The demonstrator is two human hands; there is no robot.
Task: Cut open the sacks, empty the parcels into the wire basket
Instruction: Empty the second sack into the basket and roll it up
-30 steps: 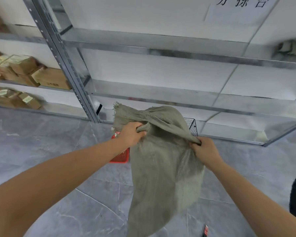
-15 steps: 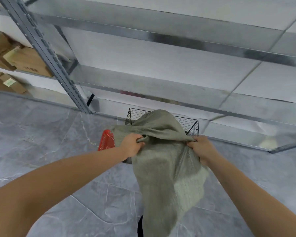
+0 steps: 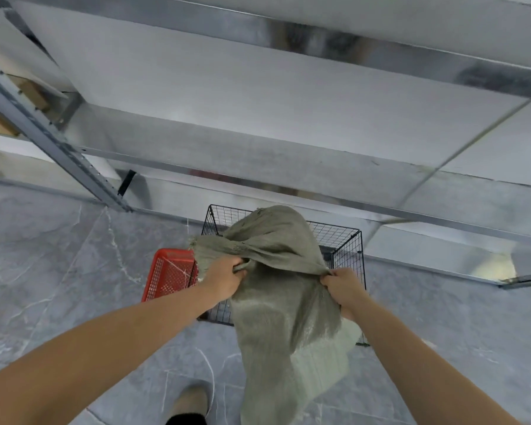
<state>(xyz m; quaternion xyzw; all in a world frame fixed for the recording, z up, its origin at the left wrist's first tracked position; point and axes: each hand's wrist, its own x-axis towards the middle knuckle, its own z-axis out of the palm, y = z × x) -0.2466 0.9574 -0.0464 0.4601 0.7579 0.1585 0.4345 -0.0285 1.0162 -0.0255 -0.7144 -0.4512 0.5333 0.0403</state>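
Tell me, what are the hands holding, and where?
The left hand and the right hand each grip the grey-green woven sack by bunched cloth near its top.

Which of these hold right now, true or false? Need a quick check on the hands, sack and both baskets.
1. The left hand and the right hand both grip the sack. True.
2. The sack lies flat on the floor. False: it hangs from the two hands, its upper part bunched in front of the wire basket.
3. The red basket sits just left of the wire basket. True.
4. The wire basket stands on a shelf. False: it stands on the floor, in front of the metal shelving.
5. The right hand holds a knife. False: its fingers pinch only sack fabric.
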